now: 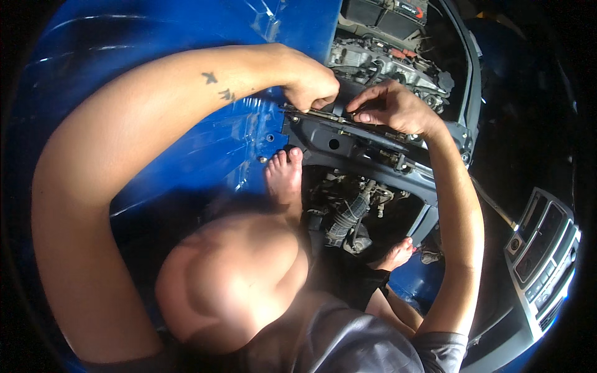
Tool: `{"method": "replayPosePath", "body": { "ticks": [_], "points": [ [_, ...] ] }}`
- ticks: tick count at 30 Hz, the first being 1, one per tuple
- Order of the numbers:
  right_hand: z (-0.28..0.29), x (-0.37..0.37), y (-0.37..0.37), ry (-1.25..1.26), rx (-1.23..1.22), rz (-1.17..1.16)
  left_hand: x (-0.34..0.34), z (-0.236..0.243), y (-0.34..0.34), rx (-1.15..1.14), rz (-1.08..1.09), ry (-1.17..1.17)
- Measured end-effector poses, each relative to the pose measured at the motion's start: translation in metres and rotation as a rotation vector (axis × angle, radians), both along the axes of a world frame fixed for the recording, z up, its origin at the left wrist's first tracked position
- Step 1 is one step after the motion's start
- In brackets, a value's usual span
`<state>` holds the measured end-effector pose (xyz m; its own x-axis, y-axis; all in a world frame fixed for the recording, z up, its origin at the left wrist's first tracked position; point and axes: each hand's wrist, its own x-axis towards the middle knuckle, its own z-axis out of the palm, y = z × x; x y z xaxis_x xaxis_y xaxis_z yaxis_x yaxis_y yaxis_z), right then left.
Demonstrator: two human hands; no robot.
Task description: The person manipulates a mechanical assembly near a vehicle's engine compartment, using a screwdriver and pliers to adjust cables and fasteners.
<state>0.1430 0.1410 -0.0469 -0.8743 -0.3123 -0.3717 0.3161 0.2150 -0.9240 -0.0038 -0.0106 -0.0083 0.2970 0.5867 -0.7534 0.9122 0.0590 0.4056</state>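
Hard glare amid deep shadows

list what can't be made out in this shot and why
- Head view: anything the right hand may be pinching is too small and dark to tell.
- Head view: whatever lies under the left hand's curled fingers is hidden by that hand.
- Head view: the battery's far end is cut off by the top edge.
- Head view: most of the left shin is hidden behind the knee.

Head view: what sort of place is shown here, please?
Probably the partly dismantled interior of a vehicle: an exposed engine and a dark battery show at the top, with blue painted metal at left and a dashboard panel at right.
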Motion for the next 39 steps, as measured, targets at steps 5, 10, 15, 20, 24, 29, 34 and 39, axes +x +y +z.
{"method": "replayPosePath", "body": {
  "ticks": [5, 10, 15, 20, 24, 29, 34, 39],
  "points": [
    [-0.012, 0.002, -0.017, 0.086, 0.011, -0.026, -0.002, 0.016, -0.01, -0.081, 0.133, -0.002],
    [-0.01, -0.004, -0.021, 0.161, 0.159, 0.001, 0.002, 0.012, -0.009, -0.01, 0.197, -0.031],
    [-0.008, -0.008, -0.028, 0.09, 0.258, 0.012, -0.001, 0.011, -0.011, -0.027, 0.246, -0.051],
    [-0.011, -0.004, -0.032, 0.113, 0.187, -0.034, 0.005, 0.018, -0.005, -0.058, 0.26, -0.024],
    [-0.016, -0.006, -0.031, 0.091, 0.125, -0.057, -0.001, 0.012, -0.009, -0.001, 0.289, -0.063],
    [-0.025, -0.007, -0.029, 0.367, -0.008, -0.004, 0.005, 0.012, 0.005, -0.038, 0.312, 0.142],
    [-0.018, -0.015, -0.027, 0.265, -0.111, 0.22, 0.0, 0.001, -0.003, -0.102, 0.407, 0.108],
    [-0.008, -0.034, -0.023, 0.447, 0.126, 0.461, -0.003, 0.002, -0.013, -0.099, 0.574, 0.095]
  ]
}}
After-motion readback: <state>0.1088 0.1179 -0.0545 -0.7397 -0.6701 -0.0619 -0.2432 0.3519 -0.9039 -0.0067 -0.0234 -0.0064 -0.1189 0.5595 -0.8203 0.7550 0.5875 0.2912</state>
